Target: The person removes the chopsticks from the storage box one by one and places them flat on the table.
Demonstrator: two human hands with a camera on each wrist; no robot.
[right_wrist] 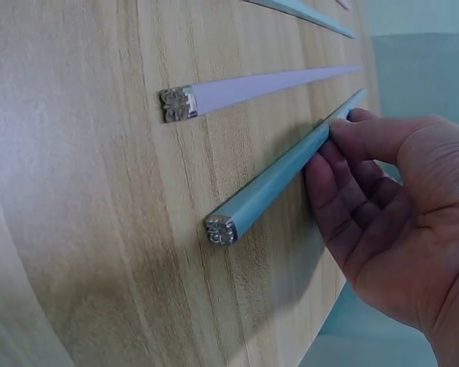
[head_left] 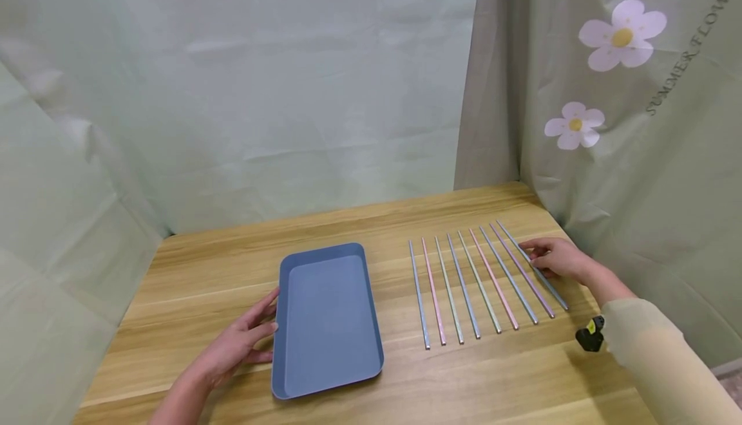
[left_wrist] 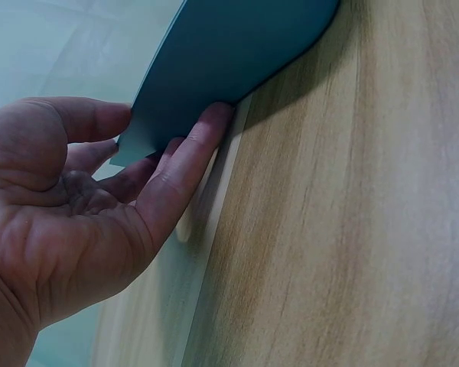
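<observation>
A shallow blue-grey rectangular tray [head_left: 327,322] lies on the wooden table. Beside its left edge, my left hand [head_left: 240,344] touches the outer wall with extended fingers, and the thumb [left_wrist: 99,120] meets the rim in the left wrist view. To the right of the tray, several coloured chopsticks lie in a spaced row. My right hand [head_left: 556,257] pinches the rightmost one, a blue chopstick [right_wrist: 271,180], between thumb and fingers partway along it. Whether that chopstick is lifted, I cannot tell. A purple chopstick [right_wrist: 260,88] lies beside it, its patterned metal end showing.
Pale curtains [head_left: 301,103] hang behind and at both sides of the wooden table [head_left: 191,277]. The right curtain carries white flowers [head_left: 622,37] and lettering. A small black device [head_left: 589,336] sits by the right sleeve.
</observation>
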